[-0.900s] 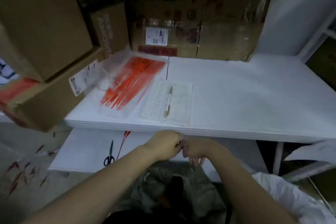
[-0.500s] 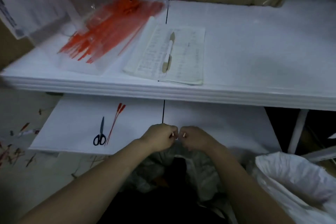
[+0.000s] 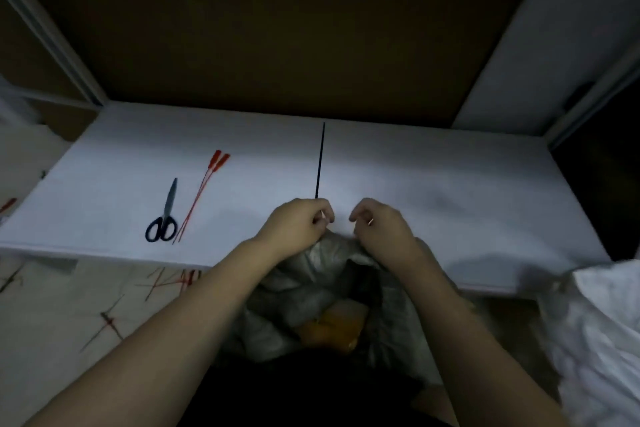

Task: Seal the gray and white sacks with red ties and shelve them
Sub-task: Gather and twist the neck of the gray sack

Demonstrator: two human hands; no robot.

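A gray sack (image 3: 311, 291) stands open in front of me against the low white shelf (image 3: 433, 191), with something orange inside. My left hand (image 3: 298, 224) and my right hand (image 3: 379, 222) each grip the far rim of the sack's mouth, a short gap between them. Something small and thin shows between the fingers of each hand; what it is I cannot tell. Two red ties (image 3: 204, 189) lie on the shelf to the left. A white sack (image 3: 602, 329) sits at the right edge.
Black-handled scissors (image 3: 164, 215) lie beside the red ties. Cut red tie ends (image 3: 166, 282) litter the floor at the left. A dark seam (image 3: 320, 159) splits the shelf surface. A brown board backs the shelf, with white uprights at both sides.
The view has tilted down from the upper shelf to the lower one. My hands, which were touching at the sack's mouth, have drawn a little apart.
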